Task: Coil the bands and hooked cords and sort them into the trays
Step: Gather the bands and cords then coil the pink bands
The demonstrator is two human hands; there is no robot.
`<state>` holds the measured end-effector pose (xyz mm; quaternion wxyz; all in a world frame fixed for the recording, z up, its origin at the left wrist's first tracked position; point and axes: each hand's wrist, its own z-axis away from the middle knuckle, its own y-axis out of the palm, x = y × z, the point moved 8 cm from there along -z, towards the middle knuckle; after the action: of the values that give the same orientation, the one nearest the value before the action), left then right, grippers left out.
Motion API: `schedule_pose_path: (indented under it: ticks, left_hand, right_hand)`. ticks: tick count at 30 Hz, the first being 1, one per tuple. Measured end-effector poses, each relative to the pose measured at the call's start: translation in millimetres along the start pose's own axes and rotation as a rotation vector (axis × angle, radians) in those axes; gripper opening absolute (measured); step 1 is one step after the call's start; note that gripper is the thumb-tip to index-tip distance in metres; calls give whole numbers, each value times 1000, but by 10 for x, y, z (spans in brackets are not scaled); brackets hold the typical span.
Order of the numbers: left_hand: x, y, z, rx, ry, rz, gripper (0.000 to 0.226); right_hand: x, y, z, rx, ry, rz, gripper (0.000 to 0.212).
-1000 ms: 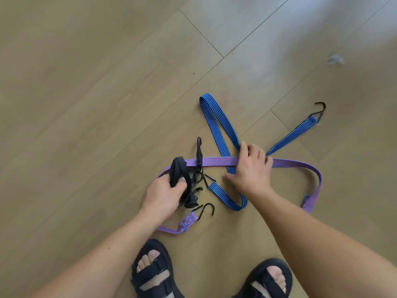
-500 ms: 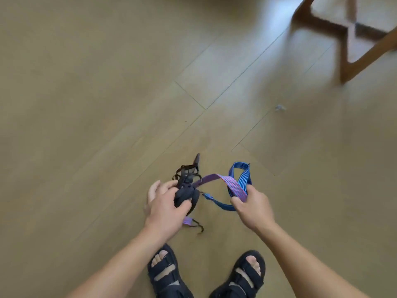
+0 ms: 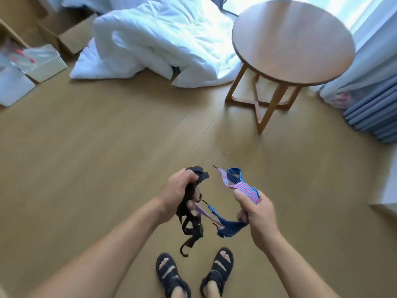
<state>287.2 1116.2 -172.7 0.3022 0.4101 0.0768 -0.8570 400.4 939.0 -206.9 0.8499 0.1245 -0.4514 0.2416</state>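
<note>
**Head view, both hands held above the floor [image 3: 86, 168].** Your left grip [image 3: 178, 194] is closed round a black strap bundle [image 3: 191, 227]. The part of the bundle inside the fist is hidden. Its loose loops hang below the hand, and a curved black hook [image 3: 185, 251] dangles at the lowest point, just above your left sandal [image 3: 171, 274].

Your right grip [image 3: 255, 211] is closed round two cords at once, a purple-and-pink cord [image 3: 242, 189] and a blue cord [image 3: 231, 227]. The purple-and-pink cord passes over the top of the fist and rises away from you to a free end, where a small dark hook [image 3: 214, 167] is blurred and hard to make out. A loop of the blue cord stands just beside that end. The rest of the blue cord sags from the underside of the fist toward your left grip.

A thin purple length crosses the gap between the two hands. Where it ends near the left fingers cannot be told.

Both forearms are cut off by the lower edge. A round wooden table [image 3: 294, 39] stands well apart at the upper right, and a white duvet [image 3: 161, 39] lies beside it.
</note>
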Motion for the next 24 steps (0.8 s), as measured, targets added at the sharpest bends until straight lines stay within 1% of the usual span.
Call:
schedule_pose_path:
  ticks: [2, 3, 4, 7, 8, 10, 11, 12, 14, 17, 20, 22, 24]
  left_hand:
    - [-338, 313, 330, 114, -23, -72, 29]
    - [-519, 477, 500, 182, -14, -149, 29]
    - [-697, 641, 667, 253, 10, -236, 28]
    - [-1174, 1095, 1113, 453, 96, -479, 29]
    - [-1321, 1235, 1239, 511, 127, -528, 29]
    - [-1592, 1477, 1441, 600, 196, -616, 31]
    - [-1701, 1575, 1516, 620, 229, -670, 30]
    - [-1788, 1653, 1578, 631, 259, -719, 28]
    - [-1932, 1748, 1654, 625, 327, -771, 26]
    - [-2111, 1700, 1646, 535, 442, -828, 27]
    - [-2023, 1568, 1595, 605, 391, -961, 27]
    - [-1883, 1467, 1550, 651, 377, -1055, 18]
    - [-1814, 1421, 1549, 675, 401, -1011, 7]
  right_hand:
    - [404, -127, 313, -5, -35, -129, 20]
    - [630, -169, 454, 20, -67, -183, 14]
    - [865, -201, 593, 62, -110, -214, 13]
    - [1549, -269, 995, 218, -278, -199, 42]
    - [1727, -279, 1125, 263, -321, -167, 48]
    - [1995, -290, 1355, 329, -386, -96, 46]
    - [2097, -315, 1456, 321, -408, -63, 42]
    - [2185, -363, 1542, 281, -425, -38, 39]
    - [2325, -516, 1668, 141, -442, -13, 32]
    - [2460, -771, 1830, -53, -452, -63, 23]
    - [2561, -966, 2013, -176, -480, -183, 18]
    - [2573, -1066, 2122, -260, -470, -234, 15]
    - [2528, -1119, 2242, -340, -451, -222, 13]
